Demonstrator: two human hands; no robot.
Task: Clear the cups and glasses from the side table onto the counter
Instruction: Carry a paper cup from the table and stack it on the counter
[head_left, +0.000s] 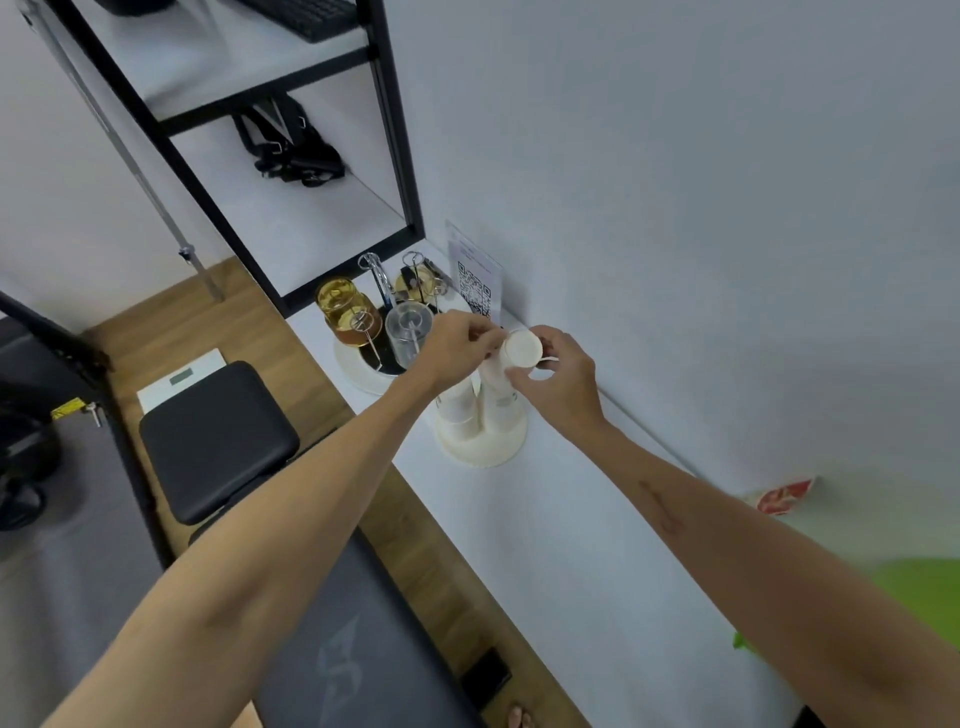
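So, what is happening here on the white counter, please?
A person works with both hands at a white cup holder on the white counter. The right hand grips an upturned white cup on top of a stack, and the left hand touches it from the other side. Amber glasses and a clear glass hang upturned on the rack behind.

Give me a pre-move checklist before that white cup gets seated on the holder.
1. Right hand grip on white cup: ok, fingers curl round it.
2. Left hand steadying the cup: cannot tell, fingertips meet at its rim.
3. Cup inverted over the stack: ok.
4. White cup holder flat on the counter: ok.
5. Clear glass apart from the left hand: not ok, very close.
6. Amber glass on its rack: ok.
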